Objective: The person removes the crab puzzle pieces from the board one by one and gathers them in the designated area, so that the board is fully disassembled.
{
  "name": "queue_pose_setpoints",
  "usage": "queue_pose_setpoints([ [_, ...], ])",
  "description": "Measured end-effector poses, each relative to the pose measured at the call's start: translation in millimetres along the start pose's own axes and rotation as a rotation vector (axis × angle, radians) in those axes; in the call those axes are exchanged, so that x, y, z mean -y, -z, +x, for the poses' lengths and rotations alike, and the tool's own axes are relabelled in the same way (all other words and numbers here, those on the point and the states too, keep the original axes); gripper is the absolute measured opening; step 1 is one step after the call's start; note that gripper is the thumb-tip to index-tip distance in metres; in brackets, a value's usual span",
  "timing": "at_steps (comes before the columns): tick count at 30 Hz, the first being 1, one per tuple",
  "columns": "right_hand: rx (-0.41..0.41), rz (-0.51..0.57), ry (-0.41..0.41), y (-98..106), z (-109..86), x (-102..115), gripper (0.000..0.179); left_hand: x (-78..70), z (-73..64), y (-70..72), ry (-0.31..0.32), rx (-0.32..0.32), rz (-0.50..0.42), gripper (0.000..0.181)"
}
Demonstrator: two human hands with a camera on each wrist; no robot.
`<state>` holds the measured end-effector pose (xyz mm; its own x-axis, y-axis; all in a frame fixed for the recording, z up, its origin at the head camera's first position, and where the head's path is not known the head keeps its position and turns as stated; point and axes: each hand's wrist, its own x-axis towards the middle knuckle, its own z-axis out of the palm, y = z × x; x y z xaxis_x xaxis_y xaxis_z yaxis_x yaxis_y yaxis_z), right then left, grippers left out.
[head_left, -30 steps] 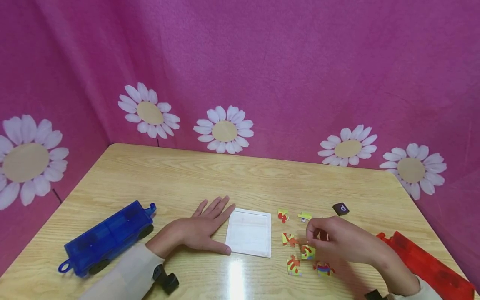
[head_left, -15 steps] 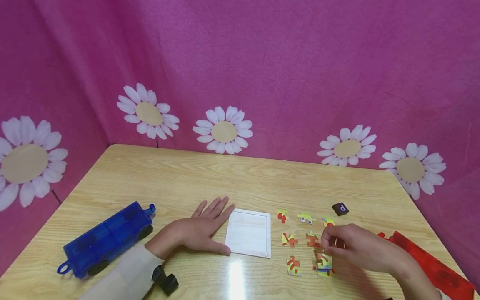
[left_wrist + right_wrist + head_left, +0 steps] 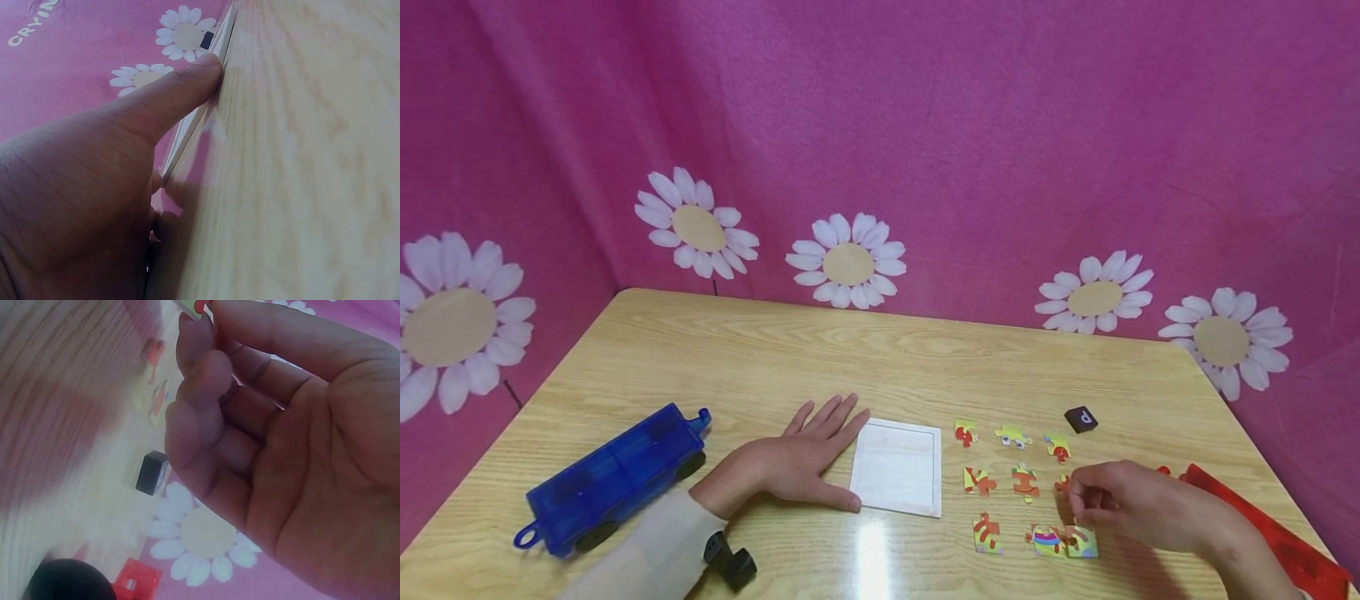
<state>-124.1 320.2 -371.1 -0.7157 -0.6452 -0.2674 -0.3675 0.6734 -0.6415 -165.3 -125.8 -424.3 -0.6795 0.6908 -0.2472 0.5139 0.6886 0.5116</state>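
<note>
In the head view, my left hand (image 3: 808, 461) lies on the table with its fingers spread. Its thumb and index fingertip touch the left edge of a white square puzzle tray (image 3: 897, 467); the left wrist view has the thumb (image 3: 187, 81) against that edge. My right hand (image 3: 1138, 504) pinches a yellow and red jigsaw piece (image 3: 1081, 543) between thumb and index finger, just right of a rainbow piece (image 3: 1047, 537). Only a corner of the held piece (image 3: 192, 307) enters the right wrist view. Another red piece (image 3: 1062, 484) is partly hidden behind the fingertips.
Several loose pieces lie in rows right of the tray, among them an orange piece (image 3: 1024, 481). Behind them sits a black lettered block (image 3: 1081, 419). A blue toy wagon chassis (image 3: 613, 475) stands at left, a red one (image 3: 1262, 525) at right. Flowered pink cloth (image 3: 925, 150) hangs behind.
My right hand has moved rightward and toward me with the pinched piece, uncovering pieces in the middle and right columns. The left hand and tray stay in place.
</note>
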Motion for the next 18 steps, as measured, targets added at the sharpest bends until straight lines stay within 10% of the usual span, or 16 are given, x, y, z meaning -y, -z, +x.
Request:
queue_pose_setpoints([
  [18, 0.052, 0.046, -0.028, 0.8, -5.9, -7.4, 0.016, -0.1, -0.7, 0.3, -0.007, -0.007, 0.009, 0.110],
])
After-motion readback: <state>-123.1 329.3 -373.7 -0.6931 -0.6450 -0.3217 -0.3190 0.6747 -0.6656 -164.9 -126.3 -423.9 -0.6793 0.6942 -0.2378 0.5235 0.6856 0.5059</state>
